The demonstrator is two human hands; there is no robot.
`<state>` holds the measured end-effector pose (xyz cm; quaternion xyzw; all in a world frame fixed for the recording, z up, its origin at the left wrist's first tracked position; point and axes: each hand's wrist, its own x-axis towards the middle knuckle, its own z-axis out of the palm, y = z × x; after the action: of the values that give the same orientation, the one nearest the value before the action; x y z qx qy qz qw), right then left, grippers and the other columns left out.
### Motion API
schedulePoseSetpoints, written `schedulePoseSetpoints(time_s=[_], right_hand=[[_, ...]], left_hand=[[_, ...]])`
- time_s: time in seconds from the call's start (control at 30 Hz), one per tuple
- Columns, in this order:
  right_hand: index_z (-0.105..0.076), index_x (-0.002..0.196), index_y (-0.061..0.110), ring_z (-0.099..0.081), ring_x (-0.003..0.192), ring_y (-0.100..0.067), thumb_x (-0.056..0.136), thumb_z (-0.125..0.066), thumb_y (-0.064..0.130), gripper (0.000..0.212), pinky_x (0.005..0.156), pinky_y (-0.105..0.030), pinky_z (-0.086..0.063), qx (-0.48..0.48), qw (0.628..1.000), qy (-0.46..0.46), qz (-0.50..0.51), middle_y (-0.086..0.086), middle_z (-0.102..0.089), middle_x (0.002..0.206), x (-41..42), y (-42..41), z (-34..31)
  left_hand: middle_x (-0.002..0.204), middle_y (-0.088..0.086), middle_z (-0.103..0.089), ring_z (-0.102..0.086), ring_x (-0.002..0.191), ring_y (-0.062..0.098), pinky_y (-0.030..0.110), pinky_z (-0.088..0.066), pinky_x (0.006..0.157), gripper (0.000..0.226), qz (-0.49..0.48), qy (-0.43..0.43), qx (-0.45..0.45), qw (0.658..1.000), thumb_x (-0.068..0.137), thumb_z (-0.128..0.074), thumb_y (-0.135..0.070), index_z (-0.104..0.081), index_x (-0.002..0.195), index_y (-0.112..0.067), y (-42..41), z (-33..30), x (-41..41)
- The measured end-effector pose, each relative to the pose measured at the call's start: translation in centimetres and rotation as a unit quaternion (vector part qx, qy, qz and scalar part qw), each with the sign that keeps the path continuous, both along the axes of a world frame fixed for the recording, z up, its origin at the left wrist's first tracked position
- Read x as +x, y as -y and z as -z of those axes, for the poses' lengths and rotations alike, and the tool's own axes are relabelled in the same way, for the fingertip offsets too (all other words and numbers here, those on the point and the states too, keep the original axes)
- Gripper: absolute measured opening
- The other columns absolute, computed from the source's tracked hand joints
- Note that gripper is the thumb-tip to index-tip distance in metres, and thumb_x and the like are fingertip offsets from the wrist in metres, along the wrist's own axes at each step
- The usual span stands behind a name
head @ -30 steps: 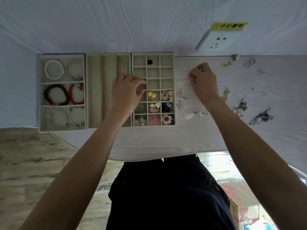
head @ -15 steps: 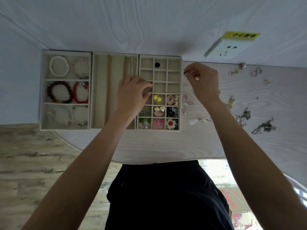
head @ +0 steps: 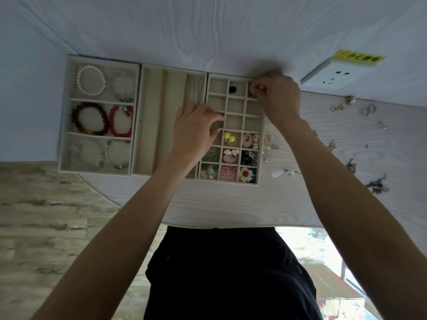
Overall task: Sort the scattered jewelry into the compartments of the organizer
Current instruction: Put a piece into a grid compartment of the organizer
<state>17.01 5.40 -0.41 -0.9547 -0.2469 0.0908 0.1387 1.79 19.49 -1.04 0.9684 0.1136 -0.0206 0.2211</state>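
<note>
Left hand (head: 196, 130) fingers curled, forearm extended; right hand (head: 276, 94) fingertips pinched, reaching farther.

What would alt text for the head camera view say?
A person's right hand reaches over the far right corner cell of a gridded organizer tray while the left hand rests on its left edge. Bracelets fill a tray at left; loose jewelry lies scattered at right.

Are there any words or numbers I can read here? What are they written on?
Yellow sticker on top of the white wall socket: a row of dark Chinese characters, too blurred in this view to read for certain.
Nothing else carries writing: no words or numbers show on the organizer, the jewelry, or the table.
</note>
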Motion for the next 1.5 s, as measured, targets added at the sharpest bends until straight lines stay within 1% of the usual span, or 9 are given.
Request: schedulePoseSetpoints(time_s=[0.1, 0.2, 0.37, 0.6, 0.73, 0.83, 1.0, 1.37, 1.5], right_hand=[[-0.072, 0.100, 0.026, -0.062, 0.089, -0.024, 0.091, -0.053, 0.024, 0.021, 0.067, -0.028, -0.042, -0.018, 1.000, -0.012, 0.009, -0.001, -0.070, 0.100, -0.2, 0.0, 0.4], [-0.071, 0.104, 0.027, -0.063, 0.089, -0.025, 0.093, -0.051, 0.025, 0.022, 0.066, -0.027, -0.040, -0.032, 0.999, -0.012, 0.008, -0.003, -0.071, 0.098, -0.2, 0.2, 0.3], [-0.070, 0.107, 0.021, -0.062, 0.091, -0.027, 0.093, -0.049, 0.021, 0.025, 0.075, -0.034, -0.045, -0.033, 0.999, 0.010, -0.003, -0.006, -0.071, 0.100, 0.0, 0.3, -1.0], [-0.071, 0.103, 0.024, -0.063, 0.093, -0.025, 0.089, -0.058, 0.028, 0.019, 0.076, -0.031, -0.047, -0.055, 0.998, -0.026, -0.012, -0.003, -0.070, 0.103, 0.6, -0.3, -0.6], [-0.071, 0.104, 0.022, -0.061, 0.099, -0.024, 0.091, -0.056, 0.026, 0.020, 0.078, -0.030, -0.044, -0.077, 0.996, -0.030, -0.027, -0.001, -0.068, 0.109, 0.6, -0.6, -0.7], [-0.071, 0.103, 0.021, -0.061, 0.096, -0.026, 0.092, -0.054, 0.025, 0.021, 0.074, -0.031, -0.043, -0.086, 0.996, -0.017, -0.031, -0.004, -0.068, 0.107, 0.6, -0.4, -0.5], [-0.072, 0.103, 0.021, -0.062, 0.089, -0.029, 0.092, -0.051, 0.022, 0.023, 0.067, -0.027, -0.038, -0.075, 0.997, -0.002, -0.006, -0.007, -0.069, 0.102, 0.3, -0.1, 0.2], [-0.073, 0.101, 0.024, -0.061, 0.088, -0.026, 0.091, -0.054, 0.024, 0.021, 0.067, -0.026, -0.040, -0.025, 0.999, -0.041, 0.020, -0.003, -0.069, 0.100, 0.2, 0.2, 0.0], [-0.072, 0.101, 0.022, -0.061, 0.091, -0.023, 0.091, -0.055, 0.028, 0.021, 0.076, -0.032, -0.047, 0.036, 0.996, -0.045, 0.063, -0.002, -0.069, 0.101, -0.3, 1.5, -0.9]], left_hand=[[0.111, -0.004, -0.064, -0.049, 0.110, 0.023, 0.036, -0.033, 0.095, 0.028, -0.001, -0.002, -0.002, 1.000, 0.087, -0.064, -0.031, -0.065, 0.115, -0.027, -0.1, 0.0, 0.0], [0.111, -0.003, -0.064, -0.049, 0.110, 0.023, 0.037, -0.033, 0.095, 0.028, 0.001, 0.003, -0.007, 1.000, 0.086, -0.065, -0.030, -0.065, 0.114, -0.027, -0.1, 0.0, 0.1], [0.113, -0.004, -0.063, -0.049, 0.112, 0.022, 0.036, -0.032, 0.096, 0.030, 0.008, -0.005, -0.006, 1.000, 0.087, -0.063, -0.032, -0.064, 0.117, -0.028, -0.2, -0.1, 0.1], [0.113, -0.003, -0.064, -0.049, 0.111, 0.022, 0.036, -0.033, 0.095, 0.029, 0.008, -0.005, -0.003, 1.000, 0.087, -0.063, -0.032, -0.064, 0.116, -0.028, -0.2, 0.0, 0.1], [0.112, -0.004, -0.064, -0.049, 0.110, 0.022, 0.036, -0.033, 0.094, 0.029, 0.010, -0.004, 0.000, 1.000, 0.087, -0.064, -0.033, -0.064, 0.116, -0.028, -0.2, 0.1, 0.1], [0.111, -0.004, -0.064, -0.050, 0.109, 0.022, 0.037, -0.034, 0.094, 0.029, 0.011, -0.001, 0.000, 1.000, 0.086, -0.064, -0.033, -0.065, 0.115, -0.028, -0.3, 0.1, 0.1], [0.111, -0.003, -0.064, -0.051, 0.108, 0.023, 0.038, -0.035, 0.093, 0.029, 0.016, 0.003, 0.007, 1.000, 0.086, -0.064, -0.033, -0.065, 0.114, -0.027, -0.4, 0.3, 0.1], [0.111, -0.003, -0.064, -0.050, 0.109, 0.022, 0.037, -0.034, 0.094, 0.029, 0.020, 0.002, 0.005, 1.000, 0.086, -0.063, -0.034, -0.065, 0.115, -0.027, -0.4, 0.3, 0.2], [0.111, -0.001, -0.064, -0.050, 0.109, 0.022, 0.036, -0.033, 0.095, 0.030, 0.012, 0.004, -0.001, 1.000, 0.087, -0.063, -0.032, -0.064, 0.116, -0.024, -0.3, -0.6, 0.2]])
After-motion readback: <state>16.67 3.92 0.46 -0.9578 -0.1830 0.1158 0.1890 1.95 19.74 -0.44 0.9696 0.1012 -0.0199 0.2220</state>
